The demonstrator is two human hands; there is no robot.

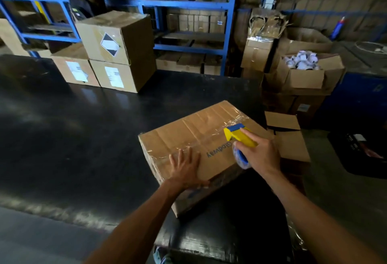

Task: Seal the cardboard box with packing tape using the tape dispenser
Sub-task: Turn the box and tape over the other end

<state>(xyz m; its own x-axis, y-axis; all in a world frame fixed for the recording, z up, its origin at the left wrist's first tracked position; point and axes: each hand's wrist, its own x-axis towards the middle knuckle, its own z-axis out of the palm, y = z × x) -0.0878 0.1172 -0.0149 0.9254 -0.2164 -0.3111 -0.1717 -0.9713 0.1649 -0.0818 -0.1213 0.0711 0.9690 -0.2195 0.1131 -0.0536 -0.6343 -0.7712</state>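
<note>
A closed cardboard box (188,131) lies on the black table (83,127), near its right front corner. Clear packing tape (211,136) runs across the box top along the seam, wrinkled and shiny. My right hand (259,154) grips a yellow and blue tape dispenser (236,136), pressed against the box top toward its right side. A blue tape roll shows below the dispenser. My left hand (184,167) lies flat on the box's near left part, fingers spread over the tape end.
Three stacked sealed boxes (113,54) with labels stand at the table's back. Blue shelving (188,6) with cartons fills the background. Right of the table sit open cartons (303,73), one holding white items, and another open box (287,136) just beyond the dispenser.
</note>
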